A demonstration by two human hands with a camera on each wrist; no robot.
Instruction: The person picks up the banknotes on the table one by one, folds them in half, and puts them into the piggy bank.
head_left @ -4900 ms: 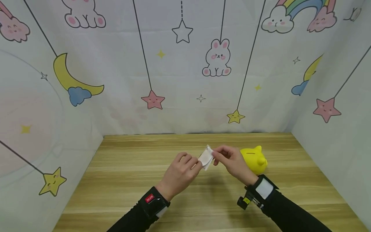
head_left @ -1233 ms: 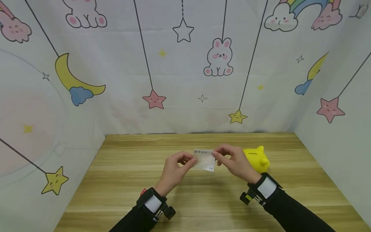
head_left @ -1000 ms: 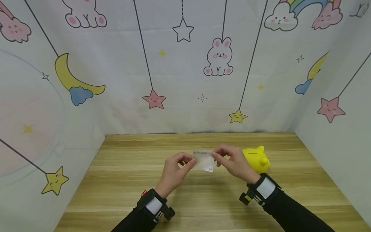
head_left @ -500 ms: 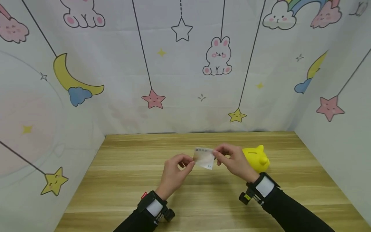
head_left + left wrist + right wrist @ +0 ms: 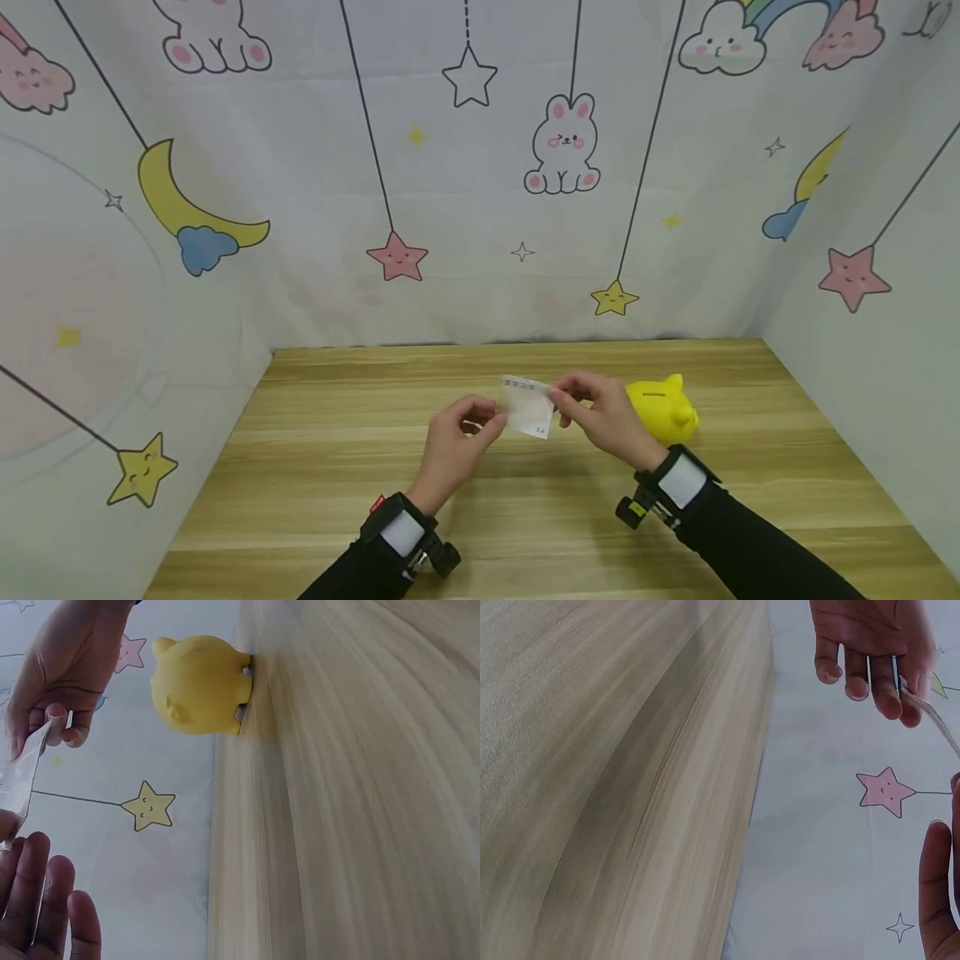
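Observation:
A small pale paper note (image 5: 527,408) is stretched out between both hands above the table, with a row of dark printed characters along its top edge and a mark in the lower right corner. My left hand (image 5: 455,448) pinches its left edge between thumb and finger. At the upper right corner, my right hand (image 5: 603,417) pinches it too. The left wrist view shows the note (image 5: 24,776) nearly edge-on, the left hand's other fingers (image 5: 54,889) spread loosely below. Just behind the right hand stands a yellow piggy bank (image 5: 662,410) with a slot in its back.
The wooden table (image 5: 337,467) runs back to a pale curtain (image 5: 450,308) printed with stars, rabbits and clouds, which also closes in both sides. Each wrist wears a strapped camera, such as the right wrist camera (image 5: 630,512).
Several seconds ago the note was folded narrow and the left hand lay back-up; now the note is spread flat and the left hand has turned thumb-up. In the last second it has tilted slightly.

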